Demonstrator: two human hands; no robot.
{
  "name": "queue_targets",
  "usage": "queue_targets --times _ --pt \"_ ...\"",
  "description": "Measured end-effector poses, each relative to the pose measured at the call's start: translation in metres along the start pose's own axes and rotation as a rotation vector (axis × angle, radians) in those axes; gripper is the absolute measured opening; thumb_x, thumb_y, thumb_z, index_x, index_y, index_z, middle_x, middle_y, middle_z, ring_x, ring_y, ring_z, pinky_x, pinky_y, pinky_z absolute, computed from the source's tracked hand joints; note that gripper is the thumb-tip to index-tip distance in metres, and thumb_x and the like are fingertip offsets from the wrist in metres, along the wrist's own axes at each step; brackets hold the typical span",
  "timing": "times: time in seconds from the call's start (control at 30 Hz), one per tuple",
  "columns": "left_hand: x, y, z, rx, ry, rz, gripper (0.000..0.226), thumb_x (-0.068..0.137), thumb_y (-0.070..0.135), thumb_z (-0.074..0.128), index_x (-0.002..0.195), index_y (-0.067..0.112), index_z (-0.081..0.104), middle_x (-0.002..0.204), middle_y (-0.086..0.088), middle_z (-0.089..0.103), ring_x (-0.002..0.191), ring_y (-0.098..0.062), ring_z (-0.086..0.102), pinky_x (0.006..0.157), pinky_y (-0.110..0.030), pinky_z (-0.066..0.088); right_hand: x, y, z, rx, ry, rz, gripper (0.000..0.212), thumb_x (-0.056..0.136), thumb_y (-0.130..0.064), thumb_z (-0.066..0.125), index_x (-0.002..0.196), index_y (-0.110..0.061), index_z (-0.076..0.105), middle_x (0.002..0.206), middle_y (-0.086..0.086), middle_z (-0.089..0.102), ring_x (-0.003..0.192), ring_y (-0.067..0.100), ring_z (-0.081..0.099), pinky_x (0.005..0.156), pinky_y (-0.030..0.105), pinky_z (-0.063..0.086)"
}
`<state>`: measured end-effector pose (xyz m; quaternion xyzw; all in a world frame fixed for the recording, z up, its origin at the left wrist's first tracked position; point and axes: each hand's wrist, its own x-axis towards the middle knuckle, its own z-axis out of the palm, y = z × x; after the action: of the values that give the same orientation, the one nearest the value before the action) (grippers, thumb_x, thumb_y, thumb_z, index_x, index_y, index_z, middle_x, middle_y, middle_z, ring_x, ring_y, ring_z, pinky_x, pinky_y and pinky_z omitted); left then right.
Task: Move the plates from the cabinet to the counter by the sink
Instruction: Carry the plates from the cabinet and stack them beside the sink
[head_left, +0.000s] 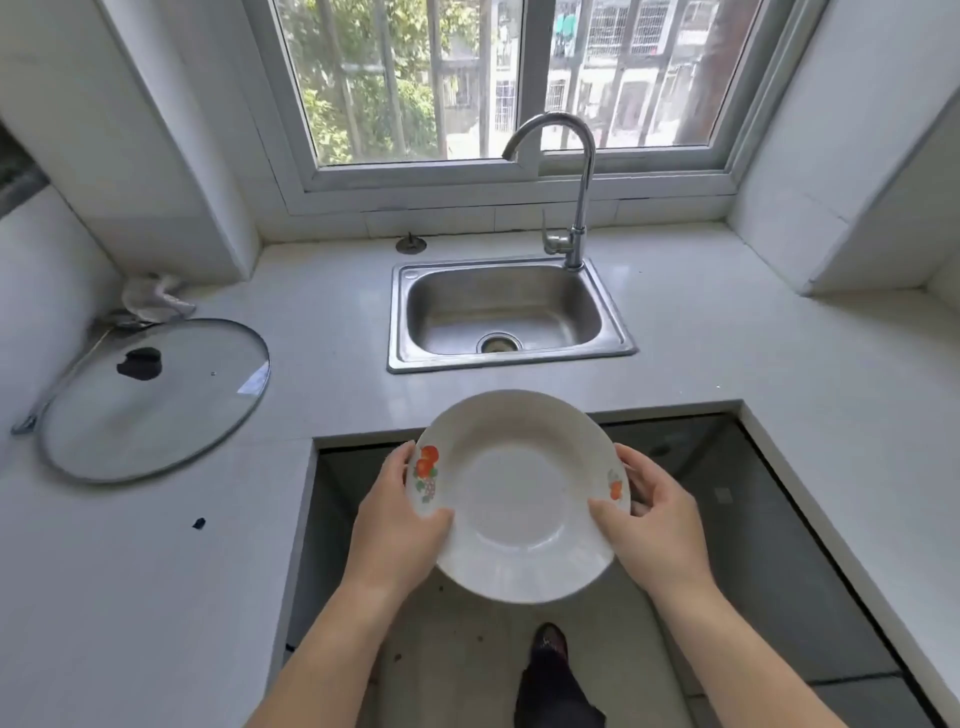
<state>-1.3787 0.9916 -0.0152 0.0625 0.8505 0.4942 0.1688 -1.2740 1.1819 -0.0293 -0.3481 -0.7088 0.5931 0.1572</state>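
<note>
The round white ceramic plate (519, 499) is showing orange fruit prints with green leaves on its rim at two sides. Beyond the plate, the pale white stone bench (322, 322) is carrying a grey steel sink (506, 314). Left of the sink, the clear glass lid (156, 400) is showing a black knob and a grey metal rim.

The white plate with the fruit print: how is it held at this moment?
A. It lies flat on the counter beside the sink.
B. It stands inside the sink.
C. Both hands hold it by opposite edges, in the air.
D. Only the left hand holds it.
C: the left hand and the right hand each have a grip on one side of the plate, which is in front of the counter edge, not resting on it.
</note>
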Motion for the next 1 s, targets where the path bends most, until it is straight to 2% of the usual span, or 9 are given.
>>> queue_targets --times 0.07,0.17,0.23,0.43,0.53,0.6,0.73,0.87,1.0 --pt "0.029 0.004 -0.001 0.012 0.026 -0.018 0.071 0.076 0.004 0.067 0.137 0.025 0.038 0.1 0.019 0.055 0.084 0.001 0.054 0.064 -0.011 0.04 0.035 -0.006 0.016 -0.004 -0.036 0.006 0.055 0.073 -0.005 0.068 0.121 -0.03 0.058 0.107 -0.019 0.066 0.096 0.011 0.067 0.085 0.039 0.056" --pt "0.081 0.01 -0.004 0.035 0.089 -0.057 0.073 0.077 0.005 0.067 0.141 0.023 0.034 0.122 0.006 0.056 0.099 -0.009 0.052 0.083 -0.019 0.041 0.095 -0.019 0.045 -0.026 -0.108 -0.003 0.053 0.073 -0.005 0.067 0.117 -0.033 0.058 0.104 -0.022 0.064 0.095 0.01 0.065 0.083 0.035 0.055" --pt "0.118 0.015 -0.005 0.039 0.135 -0.078 0.073 0.078 0.007 0.067 0.141 0.022 0.035 0.127 0.004 0.056 0.105 -0.012 0.052 0.088 -0.023 0.041 0.138 -0.032 0.064 -0.035 -0.165 -0.013 0.051 0.074 -0.005 0.068 0.111 -0.037 0.057 0.102 -0.021 0.063 0.092 0.012 0.064 0.078 0.031 0.053" --pt "0.213 0.042 -0.013 0.029 0.225 -0.125 0.066 0.08 0.016 0.069 0.137 0.027 0.038 0.113 0.011 0.055 0.101 -0.01 0.053 0.081 -0.022 0.045 0.25 -0.067 0.111 -0.06 -0.265 -0.009 0.058 0.073 -0.002 0.065 0.124 -0.029 0.056 0.114 -0.012 0.062 0.096 0.016 0.064 0.081 0.032 0.052" --pt "0.242 0.047 -0.016 0.013 0.287 -0.158 0.058 0.083 0.017 0.067 0.132 0.03 0.04 0.106 0.018 0.053 0.092 -0.004 0.053 0.07 -0.007 0.043 0.289 -0.077 0.135 -0.069 -0.319 -0.011 0.056 0.073 -0.002 0.062 0.12 -0.032 0.058 0.106 -0.023 0.063 0.082 0.006 0.067 0.065 0.023 0.052" --pt "0.253 0.044 -0.022 -0.005 0.322 -0.199 0.06 0.083 0.016 0.066 0.135 0.03 0.039 0.103 0.022 0.051 0.089 -0.002 0.052 0.063 -0.003 0.039 0.304 -0.079 0.153 -0.079 -0.359 0.015 0.057 0.074 -0.001 0.061 0.123 -0.03 0.058 0.108 -0.022 0.064 0.077 0.002 0.067 0.058 0.019 0.049" --pt "0.275 0.031 -0.045 -0.021 0.375 -0.291 0.07 0.081 0.011 0.067 0.14 0.027 0.034 0.126 0.011 0.053 0.104 -0.005 0.049 0.084 -0.018 0.038 0.321 -0.086 0.194 -0.107 -0.444 0.052 0.052 0.074 0.0 0.06 0.114 -0.033 0.059 0.109 -0.019 0.063 0.067 -0.007 0.065 0.058 0.021 0.05" --pt "0.302 0.017 -0.073 0.011 0.4 -0.315 0.07 0.079 0.009 0.067 0.14 0.024 0.036 0.132 0.008 0.052 0.111 -0.009 0.05 0.086 -0.019 0.036 0.331 -0.101 0.232 -0.131 -0.474 0.037 0.05 0.076 0.002 0.059 0.106 -0.038 0.055 0.094 -0.032 0.055 0.064 -0.008 0.062 0.053 0.012 0.048" --pt "0.336 0.011 -0.101 0.018 0.418 -0.301 0.07 0.076 0.007 0.067 0.138 0.024 0.039 0.131 0.009 0.053 0.118 -0.014 0.051 0.089 -0.02 0.036 0.348 -0.121 0.264 -0.189 -0.476 0.003 0.055 0.073 -0.003 0.063 0.117 -0.035 0.057 0.1 -0.022 0.063 0.077 -0.002 0.065 0.066 0.022 0.049"
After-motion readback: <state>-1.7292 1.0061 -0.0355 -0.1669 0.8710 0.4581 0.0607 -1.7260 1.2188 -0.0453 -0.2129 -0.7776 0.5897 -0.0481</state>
